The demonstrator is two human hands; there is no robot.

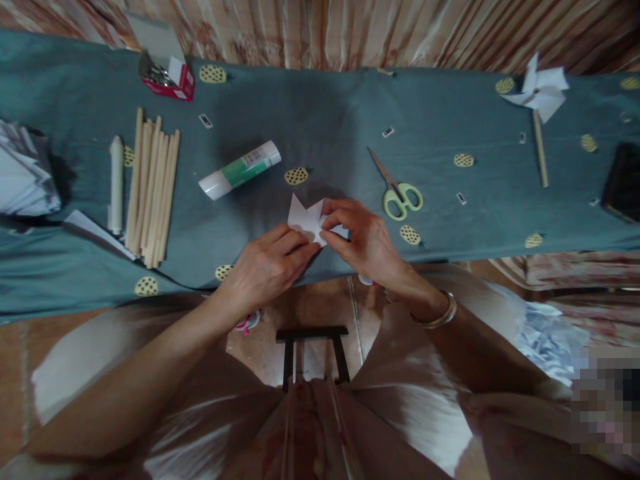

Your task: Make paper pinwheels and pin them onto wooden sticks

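Between my hands, over the front part of the table, is a small white paper pinwheel (304, 219) with pointed corners sticking up. My left hand (273, 263) grips its lower left edge between thumb and fingers. With thumb and fingertips pinched near the middle, my right hand (357, 239) holds the paper's right side and hides part of it. Green-handled scissors (400, 197) lie beyond my right hand, blades pointing away. A glue stick (241, 169) with a green and white label rests beyond my left hand.
Left on the teal cloth (320, 127) are wooden sticks (153, 193), a pale candle-like stick (117, 187), a stack of white paper (25, 173) and a red box (167, 77) of metal pieces. A finished pinwheel (543, 90) on a stick and a dark object (623, 180) lie right.
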